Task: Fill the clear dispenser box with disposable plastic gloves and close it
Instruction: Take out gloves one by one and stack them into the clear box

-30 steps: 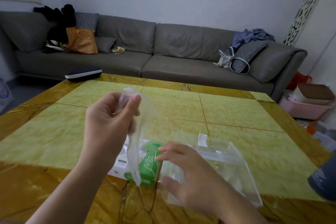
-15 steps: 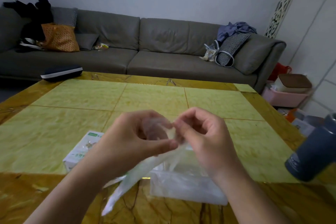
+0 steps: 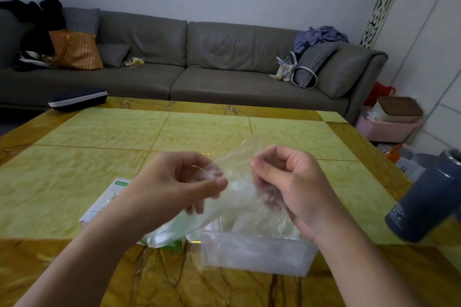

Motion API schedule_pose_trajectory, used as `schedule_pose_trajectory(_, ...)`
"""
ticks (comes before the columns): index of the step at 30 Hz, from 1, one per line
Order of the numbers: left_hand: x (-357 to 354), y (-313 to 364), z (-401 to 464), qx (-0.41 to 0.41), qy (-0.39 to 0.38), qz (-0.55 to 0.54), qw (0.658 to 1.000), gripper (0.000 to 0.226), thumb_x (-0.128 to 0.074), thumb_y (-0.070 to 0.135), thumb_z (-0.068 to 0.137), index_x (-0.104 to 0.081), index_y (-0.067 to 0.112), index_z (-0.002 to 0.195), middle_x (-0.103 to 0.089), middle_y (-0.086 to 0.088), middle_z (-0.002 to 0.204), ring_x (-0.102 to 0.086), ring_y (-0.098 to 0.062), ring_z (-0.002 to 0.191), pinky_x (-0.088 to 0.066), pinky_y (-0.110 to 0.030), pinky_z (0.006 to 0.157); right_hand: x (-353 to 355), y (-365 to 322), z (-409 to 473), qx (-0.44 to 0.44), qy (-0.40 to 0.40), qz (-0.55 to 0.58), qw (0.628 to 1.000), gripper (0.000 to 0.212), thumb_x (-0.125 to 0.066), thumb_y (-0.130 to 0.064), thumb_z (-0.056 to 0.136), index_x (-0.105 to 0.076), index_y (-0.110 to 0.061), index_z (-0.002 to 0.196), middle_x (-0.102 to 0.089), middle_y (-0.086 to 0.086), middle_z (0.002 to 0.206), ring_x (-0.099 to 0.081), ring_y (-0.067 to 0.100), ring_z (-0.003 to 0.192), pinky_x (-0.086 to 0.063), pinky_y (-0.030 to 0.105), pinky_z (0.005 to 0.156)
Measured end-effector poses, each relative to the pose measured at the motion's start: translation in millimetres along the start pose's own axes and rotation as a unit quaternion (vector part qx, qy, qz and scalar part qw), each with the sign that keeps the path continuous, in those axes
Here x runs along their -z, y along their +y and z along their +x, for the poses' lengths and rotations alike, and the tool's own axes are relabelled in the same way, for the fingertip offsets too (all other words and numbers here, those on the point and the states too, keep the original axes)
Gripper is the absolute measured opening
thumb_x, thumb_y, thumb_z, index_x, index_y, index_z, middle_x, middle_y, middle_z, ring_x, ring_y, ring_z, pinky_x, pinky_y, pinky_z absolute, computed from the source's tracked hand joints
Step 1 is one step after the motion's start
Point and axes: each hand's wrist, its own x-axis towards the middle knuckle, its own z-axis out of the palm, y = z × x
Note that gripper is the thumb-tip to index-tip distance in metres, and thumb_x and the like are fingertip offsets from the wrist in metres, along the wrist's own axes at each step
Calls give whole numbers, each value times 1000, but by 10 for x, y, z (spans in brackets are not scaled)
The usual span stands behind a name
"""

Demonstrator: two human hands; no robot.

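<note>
At the left of the table [image 3: 74, 157] a white and green glove carton [image 3: 104, 204] lies flat, partly hidden under the left forearm; probably kept close as the supply. Left hand [image 3: 179, 187]: thumb and fingers curled, pinching one end of a thin clear plastic glove [image 3: 234, 182]. The glove stretches across between both hands, a loose tail hanging down to the left over the carton's green end. Right hand [image 3: 287, 182]: fingers curled, gripping the other end of the same glove, some fingers seen through the film. Judgement: the two-handed hold is for spreading or folding the sheet so it lies flat when packed. Directly beneath the hands, near the front table edge, sits the clear dispenser box [image 3: 257, 252], open at the top, with crumpled clear film already in it; cannot tell how many gloves. Glove is above the box, partly draping into its top, not yet let go. No lid is made out; closing not yet done. Far right: a dark grey flask [image 3: 424, 199] stands well apart from the box.
</note>
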Motion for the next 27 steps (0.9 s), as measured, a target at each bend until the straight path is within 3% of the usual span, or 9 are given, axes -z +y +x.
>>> schedule_pose_trajectory(5, 92, -180, 107, 6, 194, -78, 978, 19, -74, 18, 91, -70, 16, 110, -78, -6, 95, -73, -16, 79, -59, -34, 74, 145, 24, 69, -33, 174, 8, 984, 8, -66, -6, 101, -69, -3, 93, -72, 9, 71, -61, 21, 52, -47, 27, 41)
schedule_pose_trajectory(7, 58, -238, 128, -51, 302, 9, 952, 23, -74, 20, 93, -63, 23, 114, -73, 4, 102, -70, -8, 91, -56, -29, 81, 179, 71, 86, -46, 206, -25, 977, 9, -64, -4, 101, -67, -1, 92, -74, 9, 69, -66, 21, 52, -51, 29, 43)
schedule_pose_trajectory(9, -39, -216, 103, -147, 343, 134, 918, 25, -71, 19, 94, -59, 26, 114, -65, 13, 108, -61, -2, 101, -50, -23, 86, 196, 118, 92, -72, 212, -56, 973, 7, -60, 1, 100, -65, 2, 95, -76, 11, 71, -69, 25, 52, -56, 33, 45)
schedule_pose_trajectory(11, -185, -158, 84, -244, 303, 217, 895, 23, -67, 16, 92, -61, 26, 112, -60, 14, 110, -56, 1, 103, -47, -16, 88, 190, 174, 93, -97, 204, -100, 969, 9, -55, 4, 98, -63, 2, 95, -76, 13, 71, -72, 30, 55, -61, 39, 50)
schedule_pose_trajectory(13, -373, -164, 113, -273, 198, 269, 902, 20, -64, 19, 92, -64, 29, 109, -60, 20, 108, -58, 4, 101, -47, -11, 90, 192, 231, 90, -106, 189, -169, 961, 12, -53, 2, 95, -64, 1, 90, -76, 10, 68, -75, 28, 58, -65, 46, 57)
schedule_pose_trajectory(16, -615, -355, 216, -209, 49, 326, 921, 15, -57, 29, 100, -67, 35, 109, -60, 23, 104, -60, 2, 98, -50, -14, 84, 180, 304, 73, -91, 164, -281, 941, 11, -59, -6, 92, -65, -2, 84, -75, 8, 68, -73, 20, 55, -64, 42, 54)
schedule_pose_trajectory(18, -702, -523, 283, -132, -17, 352, 927, 20, -51, 34, 103, -67, 36, 115, -62, 19, 108, -61, -3, 98, -54, -23, 85, 202, 342, 66, -63, 152, -401, 901, 12, -67, -13, 90, -65, -10, 78, -72, 4, 68, -70, 19, 58, -58, 39, 52)
schedule_pose_trajectory(22, -737, -606, 383, -47, -84, 388, 916, 27, -47, 33, 104, -64, 35, 125, -67, 15, 114, -62, -7, 100, -53, -29, 89, 246, 350, 48, -57, 115, -538, 833, 17, -73, -18, 87, -66, -24, 74, -67, -9, 72, -66, 13, 63, -59, 34, 55)
schedule_pose_trajectory(27, -752, -531, 479, 20, -191, 413, 890, 42, -65, 43, 97, -58, 36, 138, -71, 17, 114, -64, -7, 104, -52, -27, 94, 229, 320, 14, -82, 52, -613, 784, 13, -75, -15, 86, -70, -24, 77, -69, -5, 74, -67, 17, 66, -62, 37, 61)
